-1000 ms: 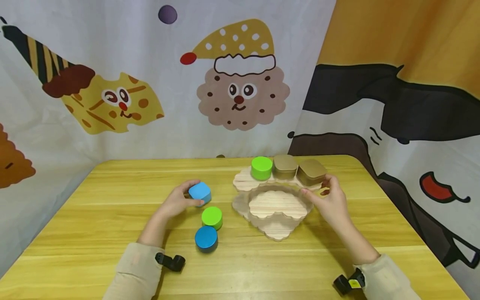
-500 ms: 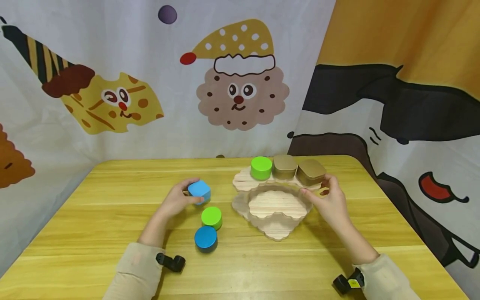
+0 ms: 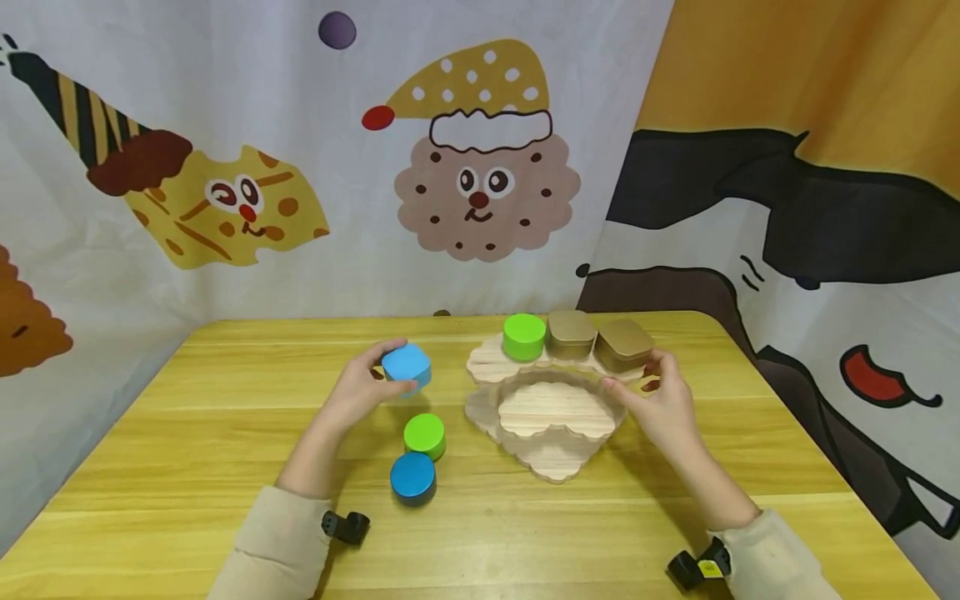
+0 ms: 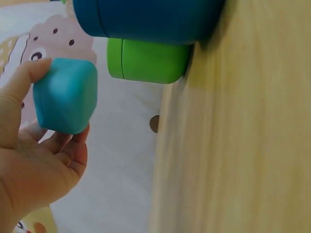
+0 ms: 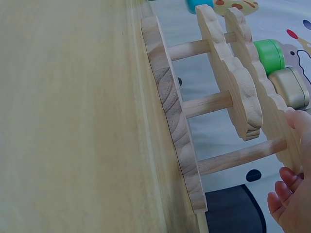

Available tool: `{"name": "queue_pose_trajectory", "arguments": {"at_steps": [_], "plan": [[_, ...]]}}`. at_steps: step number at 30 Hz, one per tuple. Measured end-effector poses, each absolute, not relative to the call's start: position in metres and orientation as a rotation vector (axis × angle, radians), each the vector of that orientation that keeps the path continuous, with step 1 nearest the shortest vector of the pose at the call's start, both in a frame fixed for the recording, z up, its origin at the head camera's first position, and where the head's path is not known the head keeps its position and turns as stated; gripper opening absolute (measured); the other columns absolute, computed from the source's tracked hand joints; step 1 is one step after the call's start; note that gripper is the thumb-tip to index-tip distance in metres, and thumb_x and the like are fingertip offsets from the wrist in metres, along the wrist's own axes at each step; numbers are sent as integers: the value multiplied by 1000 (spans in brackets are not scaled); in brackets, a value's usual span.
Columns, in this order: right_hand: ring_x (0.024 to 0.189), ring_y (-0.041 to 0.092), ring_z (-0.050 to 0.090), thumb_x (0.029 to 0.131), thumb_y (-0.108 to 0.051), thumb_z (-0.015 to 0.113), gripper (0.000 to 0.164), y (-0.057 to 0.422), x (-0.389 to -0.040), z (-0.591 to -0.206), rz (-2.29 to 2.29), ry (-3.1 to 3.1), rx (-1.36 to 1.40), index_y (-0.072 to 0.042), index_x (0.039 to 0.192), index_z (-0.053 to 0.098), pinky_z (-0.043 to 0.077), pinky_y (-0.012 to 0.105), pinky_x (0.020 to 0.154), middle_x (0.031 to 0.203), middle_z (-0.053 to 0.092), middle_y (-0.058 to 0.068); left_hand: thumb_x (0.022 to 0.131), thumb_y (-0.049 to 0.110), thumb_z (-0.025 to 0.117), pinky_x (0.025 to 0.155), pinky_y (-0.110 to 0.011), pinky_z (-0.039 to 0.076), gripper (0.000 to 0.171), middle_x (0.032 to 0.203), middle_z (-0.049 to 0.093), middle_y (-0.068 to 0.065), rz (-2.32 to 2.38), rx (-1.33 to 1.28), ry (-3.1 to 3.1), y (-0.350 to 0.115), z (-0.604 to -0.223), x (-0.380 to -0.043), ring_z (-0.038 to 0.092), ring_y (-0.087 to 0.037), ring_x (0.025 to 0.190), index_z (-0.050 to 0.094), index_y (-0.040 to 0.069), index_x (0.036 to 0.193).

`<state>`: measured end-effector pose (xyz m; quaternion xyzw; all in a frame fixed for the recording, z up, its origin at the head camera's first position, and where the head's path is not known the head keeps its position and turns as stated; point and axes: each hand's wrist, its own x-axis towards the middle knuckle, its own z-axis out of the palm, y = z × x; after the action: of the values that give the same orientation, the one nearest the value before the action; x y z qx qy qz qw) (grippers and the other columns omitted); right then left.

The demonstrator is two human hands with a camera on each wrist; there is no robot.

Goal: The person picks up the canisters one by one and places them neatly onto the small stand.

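My left hand (image 3: 356, 390) holds a light blue, rounded-square tin (image 3: 407, 367) between thumb and fingers, raised off the table. In the left wrist view the same blue tin (image 4: 68, 97) is tilted, the thumb on one side and the fingers under it. My right hand (image 3: 666, 408) pinches the right end of the top shelf of a tiered wooden stand (image 3: 555, 408); the right wrist view shows the thumb over the shelf's edge (image 5: 286, 145) and the fingers below. On that shelf sit a green round tin (image 3: 524, 337) and two gold tins (image 3: 570, 333).
Left of the stand, a second green round tin (image 3: 424, 435) and a dark blue round tin (image 3: 412, 477) stand close together on the wooden table (image 3: 525, 542). A printed curtain (image 3: 300, 292) hangs behind the table's far edge.
My left hand has lifted the light blue tin upward and slightly to the right, off the table. My right hand and the stand have stayed put.
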<state>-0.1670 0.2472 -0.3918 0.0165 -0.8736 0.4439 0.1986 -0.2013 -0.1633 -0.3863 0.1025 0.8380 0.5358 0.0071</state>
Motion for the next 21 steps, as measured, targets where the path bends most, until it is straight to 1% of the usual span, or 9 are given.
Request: {"name": "queue_pose_trajectory", "arguments": {"at_steps": [4, 9, 16, 21], "plan": [[88, 22, 44, 80, -30, 79, 65, 247, -167, -391, 1240, -2444, 44, 1, 124, 42, 37, 29, 73, 102, 46, 12, 79, 23, 80, 75, -38, 43, 69, 128, 53, -11, 1657, 347, 2642, -157, -377, -197, 48, -30, 97, 48, 14, 140], [89, 20, 43, 80, -30, 79, 65, 247, -167, -391, 1239, -2440, 50, 2, 124, 43, 37, 28, 73, 102, 47, 12, 79, 23, 80, 82, -40, 40, 68, 129, 53, -9, 1666, 378, 2655, -149, -366, -193, 48, -28, 101, 50, 14, 139], [90, 20, 43, 81, -32, 78, 67, 246, -167, -391, 1233, -2454, 42, 2, 126, 42, 37, 28, 73, 105, 48, 13, 78, 21, 80, 80, -40, 40, 67, 126, 54, -8, 1692, 410, 2646, -139, -352, -186, 47, -29, 100, 51, 13, 137], [91, 21, 44, 81, -32, 78, 67, 246, -166, -390, 1229, -2458, 39, 3, 126, 42, 37, 28, 73, 105, 48, 14, 78, 18, 80, 83, -41, 39, 65, 127, 55, -7, 1731, 457, 2636, -133, -343, -181, 48, -28, 103, 53, 13, 136]]}}
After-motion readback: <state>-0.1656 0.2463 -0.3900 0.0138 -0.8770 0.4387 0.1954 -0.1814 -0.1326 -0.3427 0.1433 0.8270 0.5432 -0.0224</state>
